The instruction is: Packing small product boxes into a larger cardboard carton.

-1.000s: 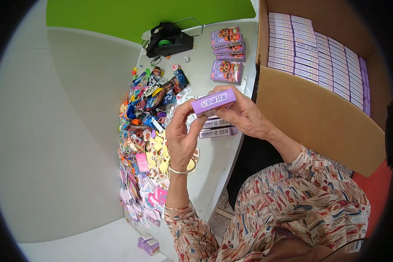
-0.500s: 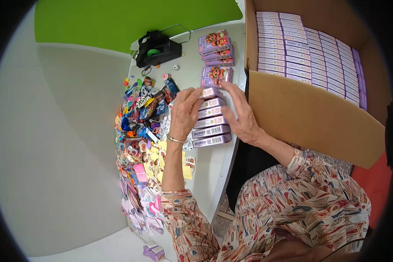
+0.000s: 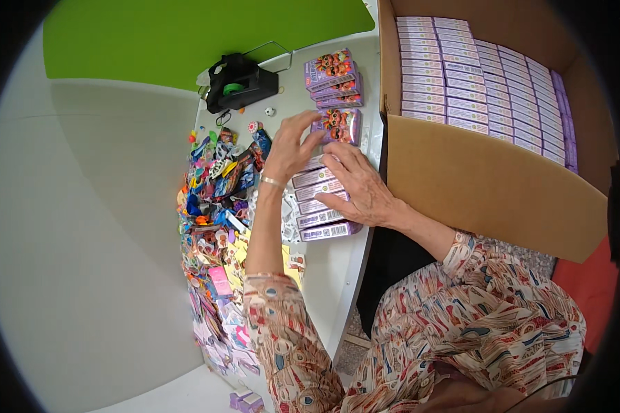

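Small purple cartons stand on edge in a row (image 3: 324, 233) on the table, their narrow printed sides facing up. My right hand (image 3: 359, 187) lies over the far part of this row, thumb and fingers spread, partly hiding the cartons. Just beyond the row, a purple carton (image 3: 341, 127) lies flat with its colourful cartoon front up. My left hand (image 3: 289, 151) hovers at that carton's left edge, fingers curved and thumb apart, with nothing seen in it. Whether its fingertips touch the carton I cannot tell.
More flat purple cartons (image 3: 329, 69) are stacked farther back. To the right, a big brown cardboard box (image 3: 475, 175) holds many similar cartons. Small toys, packets and paper pieces (image 3: 220, 199) heap along the left. A black tape dispenser (image 3: 255, 88) stands at the far left.
My left hand has lifted off the far end of the row and shifted slightly left. My right hand has come back toward me and left, over the standing cartons. The view has shifted slightly.
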A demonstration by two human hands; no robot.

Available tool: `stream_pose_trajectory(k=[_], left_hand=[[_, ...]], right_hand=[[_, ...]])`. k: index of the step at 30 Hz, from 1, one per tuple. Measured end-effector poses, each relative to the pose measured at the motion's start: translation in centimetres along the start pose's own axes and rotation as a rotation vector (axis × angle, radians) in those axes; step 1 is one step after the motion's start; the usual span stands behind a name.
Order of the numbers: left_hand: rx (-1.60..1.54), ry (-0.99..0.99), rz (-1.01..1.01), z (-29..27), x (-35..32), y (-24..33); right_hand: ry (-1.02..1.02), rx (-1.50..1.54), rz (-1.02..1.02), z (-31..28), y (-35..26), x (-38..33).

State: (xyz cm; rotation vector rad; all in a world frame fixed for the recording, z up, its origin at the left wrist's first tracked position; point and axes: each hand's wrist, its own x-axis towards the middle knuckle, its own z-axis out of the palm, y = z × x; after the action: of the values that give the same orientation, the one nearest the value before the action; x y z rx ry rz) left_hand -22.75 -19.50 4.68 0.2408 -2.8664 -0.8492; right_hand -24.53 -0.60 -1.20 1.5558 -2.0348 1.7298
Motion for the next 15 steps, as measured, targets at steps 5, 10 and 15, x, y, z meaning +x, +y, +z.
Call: stream_pose_trajectory(k=[5,10,15], left_hand=[[0.291,-0.112,0.181,1.6,2.5,-0.8],[0.363,-0.225,0.079,1.1,2.3,-2.1],[-0.053,-0.142,-0.068,0.4,1.2,-2.0]], right_hand=[[0.013,0.005,0.010,0.1,0.0,-0.1],[0.009,0.005,0.033,-0.1,-0.2,0.0],[0.011,0.005,0.083,-0.1,-0.3,-0.1]])
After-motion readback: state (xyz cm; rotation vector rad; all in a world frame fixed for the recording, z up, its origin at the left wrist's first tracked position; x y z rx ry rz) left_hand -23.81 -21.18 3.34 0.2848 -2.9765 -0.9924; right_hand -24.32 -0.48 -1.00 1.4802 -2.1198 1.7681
